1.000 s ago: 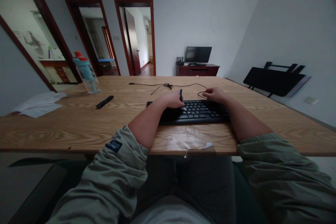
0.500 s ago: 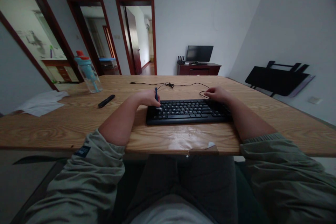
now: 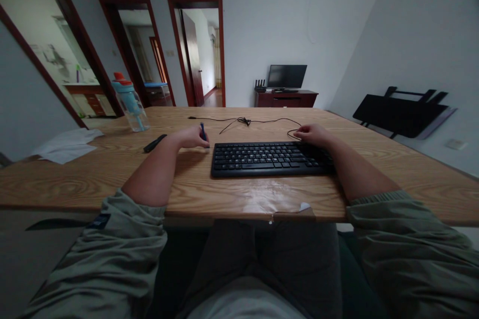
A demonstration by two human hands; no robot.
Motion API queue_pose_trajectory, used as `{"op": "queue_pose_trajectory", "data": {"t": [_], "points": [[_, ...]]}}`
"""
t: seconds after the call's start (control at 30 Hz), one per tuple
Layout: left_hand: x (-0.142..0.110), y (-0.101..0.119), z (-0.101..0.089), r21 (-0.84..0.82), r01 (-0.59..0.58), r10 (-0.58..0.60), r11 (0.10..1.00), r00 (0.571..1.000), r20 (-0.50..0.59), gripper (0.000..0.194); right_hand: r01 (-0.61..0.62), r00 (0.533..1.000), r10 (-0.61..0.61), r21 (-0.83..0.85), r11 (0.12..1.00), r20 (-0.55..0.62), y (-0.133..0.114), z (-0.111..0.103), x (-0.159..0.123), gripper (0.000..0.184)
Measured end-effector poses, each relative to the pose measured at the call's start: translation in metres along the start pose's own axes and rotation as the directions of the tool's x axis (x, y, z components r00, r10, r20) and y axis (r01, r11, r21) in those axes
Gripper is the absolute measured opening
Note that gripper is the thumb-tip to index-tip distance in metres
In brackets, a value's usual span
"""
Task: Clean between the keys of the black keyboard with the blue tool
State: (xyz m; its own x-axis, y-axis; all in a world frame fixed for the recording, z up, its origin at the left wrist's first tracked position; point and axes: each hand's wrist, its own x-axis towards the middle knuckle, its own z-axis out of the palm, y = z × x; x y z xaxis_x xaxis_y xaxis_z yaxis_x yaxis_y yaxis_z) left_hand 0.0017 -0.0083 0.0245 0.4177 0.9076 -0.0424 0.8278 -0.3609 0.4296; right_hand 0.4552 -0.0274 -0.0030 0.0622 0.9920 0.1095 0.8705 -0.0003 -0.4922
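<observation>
1. Two bare hands are over the counter (image 3: 187, 192), one near each end of a black keyboard (image 3: 262, 158).
2. Left grip (image 3: 190, 138): thumb and fingers pinch a slim blue tool (image 3: 203, 132), which stands nearly upright, its top leaning slightly left and protruding above the fingers.
3. The tool's pale lower end sits just below the fingertips, close to the counter; whether it touches the wood I cannot tell.
4. The keyboard lies flat to the right of the left grip, with a narrow strip of bare wood between its far left corner and the fingertips.
5. Right grip (image 3: 313, 134): fingers bunched together at the keyboard's far right edge, beside a loop of black cable (image 3: 244, 120). I cannot tell whether they pinch the edge, the cable or nothing.
6. Left of the left grip, a dark stick-shaped object (image 3: 154, 143) lies partly behind the forearm.
</observation>
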Motion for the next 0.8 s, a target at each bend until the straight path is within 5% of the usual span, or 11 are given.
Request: {"op": "queue_pose_trajectory", "data": {"t": [0.17, 0.3, 0.5, 0.63, 0.8], "points": [[0.012, 0.058, 0.018, -0.052, -0.174, 0.161, 0.983, 0.968, -0.19, 0.026, -0.019, 1.0, 0.02, -0.025, 1.0, 0.013, -0.001, -0.001, 0.0, 0.034], [0.025, 0.124, 0.044, -0.049, -0.366, 0.349, 0.929, 0.914, -0.204, 0.027, -0.019, 1.0, 0.019, -0.036, 0.999, 0.001, -0.001, 0.0, 0.001, 0.036], [0.057, 0.2, 0.092, -0.002, -0.477, 0.469, 0.879, 0.865, -0.179, 0.032, 0.052, 0.998, -0.054, -0.064, 0.997, -0.018, 0.004, 0.003, 0.007, 0.034], [0.076, 0.226, 0.113, 0.101, -0.511, 0.521, 0.854, 0.838, -0.164, 0.035, 0.104, 0.995, -0.104, -0.031, 0.994, 0.015, 0.015, 0.005, 0.018, 0.026], [0.081, 0.226, 0.116, 0.199, -0.467, 0.498, 0.862, 0.854, -0.153, 0.037, 0.117, 0.993, -0.117, -0.026, 0.993, 0.031, 0.019, 0.005, 0.02, 0.023]]}}
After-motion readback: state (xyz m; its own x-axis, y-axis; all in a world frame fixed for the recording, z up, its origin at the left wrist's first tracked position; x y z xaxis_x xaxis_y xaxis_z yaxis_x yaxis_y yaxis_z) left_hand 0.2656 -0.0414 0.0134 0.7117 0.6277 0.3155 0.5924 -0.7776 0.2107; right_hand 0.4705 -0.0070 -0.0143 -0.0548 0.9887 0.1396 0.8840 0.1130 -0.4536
